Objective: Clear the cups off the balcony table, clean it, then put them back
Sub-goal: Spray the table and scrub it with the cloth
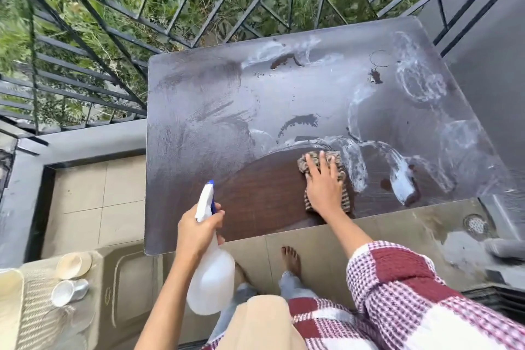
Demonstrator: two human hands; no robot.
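The dark wooden balcony table (199, 99) is dusty grey with white smears and foam streaks; a wiped arc near its front edge shows clean brown wood. My right hand (324, 182) presses flat on a brown striped cloth (312, 162) at the edge of that arc. My left hand (199, 231) grips the neck of a white spray bottle (211, 278) with a blue nozzle, held over the table's front edge. A cream cup (74, 264) and a white cup (69, 291) lie on a beige plastic chair seat at lower left, off the table.
A black metal railing (113, 23) runs behind and left of the table, with greenery below. A grey wall stands at the right. The tiled floor (93, 202) holds a round drain (475, 224) at right. My bare foot (291, 260) is under the table's front edge.
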